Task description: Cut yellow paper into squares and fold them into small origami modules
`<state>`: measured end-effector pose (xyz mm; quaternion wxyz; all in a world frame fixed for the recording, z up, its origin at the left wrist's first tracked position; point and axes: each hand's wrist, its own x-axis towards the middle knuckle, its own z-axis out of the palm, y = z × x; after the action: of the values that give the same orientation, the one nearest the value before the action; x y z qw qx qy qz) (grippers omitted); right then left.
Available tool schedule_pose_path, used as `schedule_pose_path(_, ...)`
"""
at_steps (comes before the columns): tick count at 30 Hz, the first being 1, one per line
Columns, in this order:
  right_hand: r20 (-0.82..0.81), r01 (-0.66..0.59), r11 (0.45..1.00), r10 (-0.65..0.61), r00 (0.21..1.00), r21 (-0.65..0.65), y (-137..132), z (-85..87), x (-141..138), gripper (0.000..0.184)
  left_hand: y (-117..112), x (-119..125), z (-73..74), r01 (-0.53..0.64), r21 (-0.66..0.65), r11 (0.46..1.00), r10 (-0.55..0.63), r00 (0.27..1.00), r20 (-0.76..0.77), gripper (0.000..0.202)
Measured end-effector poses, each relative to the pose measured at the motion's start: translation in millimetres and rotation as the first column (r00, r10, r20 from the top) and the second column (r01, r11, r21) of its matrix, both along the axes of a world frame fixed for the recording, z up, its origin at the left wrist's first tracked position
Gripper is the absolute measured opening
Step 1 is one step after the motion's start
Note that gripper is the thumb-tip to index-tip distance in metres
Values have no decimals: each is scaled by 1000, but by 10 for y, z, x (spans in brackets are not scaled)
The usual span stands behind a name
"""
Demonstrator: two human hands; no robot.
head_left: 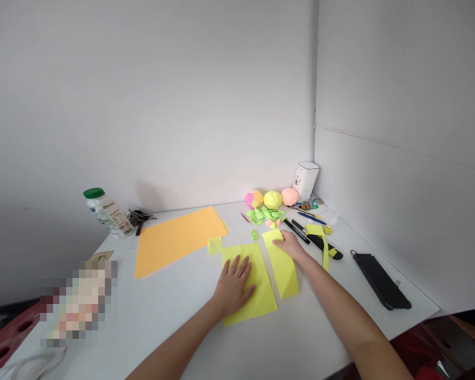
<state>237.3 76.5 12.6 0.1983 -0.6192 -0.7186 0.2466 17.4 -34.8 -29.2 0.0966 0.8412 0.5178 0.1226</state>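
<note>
My left hand (233,287) lies flat with its fingers spread on a yellow paper sheet (260,295). Just to the right, my right hand (290,245) pinches the upper right edge of a narrower yellow paper strip (284,272). A thin gap of table shows between sheet and strip. Near the sheet's upper left corner is a small yellow paper square (215,245). Beyond my hands sits a heap of folded green paper pieces (263,215), with one green piece (254,234) lying apart from it.
Orange paper (178,240) covers the left back of the white table. Behind the heap stand several faceted paper balls (273,200). A black marker (296,231), a box cutter (320,244) and a black phone case (381,279) lie at right; a green-capped bottle (108,214) stands far left.
</note>
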Motion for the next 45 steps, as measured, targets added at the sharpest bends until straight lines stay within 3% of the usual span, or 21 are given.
schedule_pose_path(4,136,62,996,-70,988,62,-39,-73,-47,43,-6,-12,-9,4,8,1000,-4,1000,-27,62)
schedule_pose_path(8,231,26,993,-52,972,112,-161,-160,-199,59,-8,-16,-28,7,30,1000,-6,999,-52,62)
schedule_pose_path(13,308,-38,986,-14,951,162,-238,-188,-252,54,6,-27,-73,23,44,999,-19,997,-74,62)
schedule_pose_path(18,345,-80,966,-10,939,246,-350,-89,-203,53,7,-30,-74,21,72,997,-14,995,-94,63)
schedule_pose_path(21,406,-313,893,169,898,322,-542,-88,-122,51,5,-25,-64,26,96,995,-15,993,-115,62)
schedule_pose_path(24,470,-601,769,458,755,216,-734,-191,-50,58,8,-19,-90,31,122,992,-16,993,-121,62)
schedule_pose_path(27,448,-645,760,553,703,74,-816,-294,-28,63,16,-24,-143,28,149,988,-15,996,-91,59)
schedule_pose_path(31,414,-624,781,558,720,32,-804,-307,-41,65,52,-93,-145,-130,237,963,119,991,59,53)
schedule_pose_path(34,391,-623,782,566,726,25,-796,-281,-44,65,89,-204,-69,-290,369,883,226,952,206,47)
schedule_pose_path(36,379,-624,781,570,729,24,-798,-278,-40,65,104,-284,-41,-335,426,840,249,937,245,50)
schedule_pose_path(38,370,-624,781,572,732,26,-800,-285,-35,65,108,-346,-69,-250,438,863,196,967,165,56)
schedule_pose_path(41,360,-622,782,571,738,35,-794,-305,-36,65,108,-365,-162,-21,369,929,47,997,-63,68)
schedule_pose_path(45,329,-613,789,569,753,37,-797,-309,-55,64,125,-208,-115,-21,357,934,70,990,-124,76)
